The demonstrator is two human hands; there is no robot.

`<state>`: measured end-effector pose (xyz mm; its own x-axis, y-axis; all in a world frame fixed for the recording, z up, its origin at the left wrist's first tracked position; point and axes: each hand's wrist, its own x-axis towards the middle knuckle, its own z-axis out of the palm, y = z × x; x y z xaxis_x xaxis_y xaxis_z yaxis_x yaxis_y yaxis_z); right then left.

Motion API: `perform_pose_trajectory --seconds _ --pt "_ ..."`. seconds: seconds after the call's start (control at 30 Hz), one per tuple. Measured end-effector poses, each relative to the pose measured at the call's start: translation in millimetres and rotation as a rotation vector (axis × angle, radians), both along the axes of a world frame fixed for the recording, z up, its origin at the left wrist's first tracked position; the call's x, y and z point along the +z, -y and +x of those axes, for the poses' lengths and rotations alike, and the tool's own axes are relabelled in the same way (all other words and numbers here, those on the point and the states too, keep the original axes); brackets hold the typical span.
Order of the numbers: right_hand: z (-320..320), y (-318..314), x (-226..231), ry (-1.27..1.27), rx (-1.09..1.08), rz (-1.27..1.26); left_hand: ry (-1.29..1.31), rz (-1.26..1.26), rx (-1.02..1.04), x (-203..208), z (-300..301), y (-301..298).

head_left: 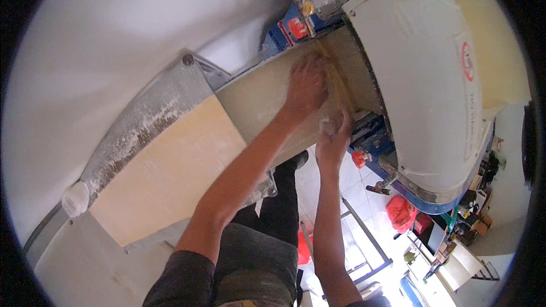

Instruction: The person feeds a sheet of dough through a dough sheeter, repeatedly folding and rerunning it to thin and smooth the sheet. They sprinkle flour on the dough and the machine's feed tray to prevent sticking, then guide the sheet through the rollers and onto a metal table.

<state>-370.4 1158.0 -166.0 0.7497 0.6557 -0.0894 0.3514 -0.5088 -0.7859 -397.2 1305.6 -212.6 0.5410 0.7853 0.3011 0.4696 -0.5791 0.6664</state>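
A long, thin yellowish strip [340,92] lies across a beige belt [259,99], just before the white cover of a machine. My left hand [307,84] is at the strip's far part, its fingers curled in against it. Nearer to me, my right hand [334,139] pinches around the strip's near end beside the belt's edge. Both hands are closed, though some fingertips are hidden or blurred. What the strip is made of cannot be told.
The machine's white curved cover [421,79] rises right of my hands. Knobbed clamps [307,8] stand on its blue frame. Left of the belt is a pale board [170,170] on a dusty metal table [151,119]. A red bag [401,214] lies beyond the machine.
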Motion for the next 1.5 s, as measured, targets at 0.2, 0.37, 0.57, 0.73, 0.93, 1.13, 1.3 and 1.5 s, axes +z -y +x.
perform_pose_trajectory --seconds 0.2,0.37,0.57,0.73,0.93,1.13,1.3,1.5 --pt "47 -41 -51 0.639 0.182 -0.075 -0.061 0.406 -0.412 -42 23 -71" --pt "75 -46 -84 0.944 0.166 -0.273 -0.158 0.613 -0.552 -61 48 -87" --pt "69 -68 -48 0.663 0.04 -0.335 -0.306 0.533 -0.658 -29 43 -88" --pt "48 -47 -3 -0.019 0.223 -0.139 -0.324 0.343 -0.664 22 -21 -96" --pt "40 -50 -3 0.268 0.041 -0.102 0.028 0.128 -0.383 59 -77 -77" --pt "10 -24 10 0.25 0.206 -0.252 -0.21 -0.465 -0.033 52 -119 -33" --pt "3 -30 -6 0.553 0.208 -0.186 -0.356 -0.883 -0.029 33 -114 -14" --pt "4 -26 12 0.291 0.256 -0.244 0.401 -1.746 0.179 37 -109 27"
